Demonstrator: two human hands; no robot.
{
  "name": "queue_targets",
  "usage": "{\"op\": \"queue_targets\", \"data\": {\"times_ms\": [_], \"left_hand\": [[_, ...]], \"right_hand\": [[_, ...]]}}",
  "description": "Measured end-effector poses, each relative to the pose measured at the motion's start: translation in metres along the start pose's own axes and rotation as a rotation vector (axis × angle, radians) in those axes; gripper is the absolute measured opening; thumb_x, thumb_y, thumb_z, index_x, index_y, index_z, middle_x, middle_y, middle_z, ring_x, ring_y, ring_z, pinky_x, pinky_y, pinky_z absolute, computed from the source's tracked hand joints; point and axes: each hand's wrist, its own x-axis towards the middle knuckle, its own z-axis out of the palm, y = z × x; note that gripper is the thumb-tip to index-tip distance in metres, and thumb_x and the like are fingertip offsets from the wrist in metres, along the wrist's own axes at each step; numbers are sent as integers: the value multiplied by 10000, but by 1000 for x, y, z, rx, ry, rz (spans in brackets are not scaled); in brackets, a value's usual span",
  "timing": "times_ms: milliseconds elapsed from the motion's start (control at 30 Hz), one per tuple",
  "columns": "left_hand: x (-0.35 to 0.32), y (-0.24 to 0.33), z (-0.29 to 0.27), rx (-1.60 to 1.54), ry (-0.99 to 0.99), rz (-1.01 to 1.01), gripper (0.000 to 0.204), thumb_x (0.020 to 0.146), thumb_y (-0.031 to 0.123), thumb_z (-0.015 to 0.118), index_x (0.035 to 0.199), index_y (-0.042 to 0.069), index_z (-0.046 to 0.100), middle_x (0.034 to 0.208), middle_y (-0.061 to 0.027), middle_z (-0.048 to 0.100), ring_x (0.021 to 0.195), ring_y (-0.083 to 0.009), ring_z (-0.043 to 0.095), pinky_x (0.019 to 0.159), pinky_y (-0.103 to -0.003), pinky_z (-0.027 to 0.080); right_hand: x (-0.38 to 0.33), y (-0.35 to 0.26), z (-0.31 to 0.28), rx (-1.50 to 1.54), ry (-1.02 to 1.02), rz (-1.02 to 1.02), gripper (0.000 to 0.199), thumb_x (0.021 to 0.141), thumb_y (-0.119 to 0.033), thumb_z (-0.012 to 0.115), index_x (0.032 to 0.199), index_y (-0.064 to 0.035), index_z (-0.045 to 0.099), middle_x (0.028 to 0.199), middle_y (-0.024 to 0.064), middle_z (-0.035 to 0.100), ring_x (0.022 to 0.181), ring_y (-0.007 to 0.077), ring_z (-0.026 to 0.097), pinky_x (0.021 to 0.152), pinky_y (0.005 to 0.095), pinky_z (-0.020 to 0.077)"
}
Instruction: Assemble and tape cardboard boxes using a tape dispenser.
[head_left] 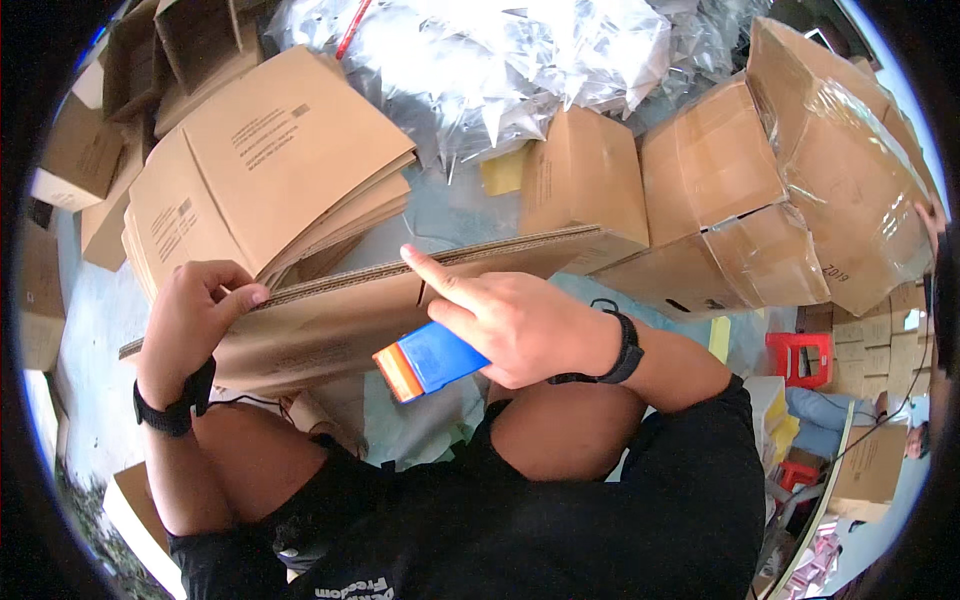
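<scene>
A flattened cardboard box stands on its long edge across my lap, its layered top edge running from left to right. My left hand is closed over that edge near its left end, thumb on the near side. In my right hand is a flat blue object with an orange end; its exact kind does not show. The right index finger reaches out and touches the cardboard's top edge around its middle. My palm hides the rest of the blue object.
A stack of flattened cartons lies to the left, beyond my left hand. Clear plastic bags are heaped at the back. Taped cartons fill the right side, with a red stool below them. Another person's hand shows at the far right.
</scene>
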Motion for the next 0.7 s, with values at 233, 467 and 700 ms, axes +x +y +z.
{"op": "queue_targets", "data": {"times_ms": [233, 467, 700], "left_hand": [[21, -6, -1, -63, -79, 35, 479, 785, 430, 835, 912, -22, 736, 759, -72, 716, 643, -148, 602, 619, -311, 481], [23, -5, -6, -51, -178, -44, 512, 818, 467, 811, 903, -32, 736, 716, -67, 680, 654, -143, 620, 609, -317, 487], [28, -16, 4, -74, -68, -11, 376, 873, 333, 781, 886, -39, 728, 691, -50, 652, 631, -123, 584, 604, -299, 457]], "right_hand": [[-3, 5, 5, 14, 36, -4, 129, 841, -20, 587, 932, 71, 591, 1552, 380, 295, 740, 364, 650, 737, 453, 541], [-5, -3, 14, 122, -4, 72, 80, 900, -7, 524, 876, 63, 554, 1524, 415, 287, 669, 365, 613, 699, 481, 516], [-7, -6, 12, 18, -14, 15, 220, 785, -92, 682, 921, 26, 555, 1493, 352, 357, 683, 362, 617, 659, 463, 523]]}}
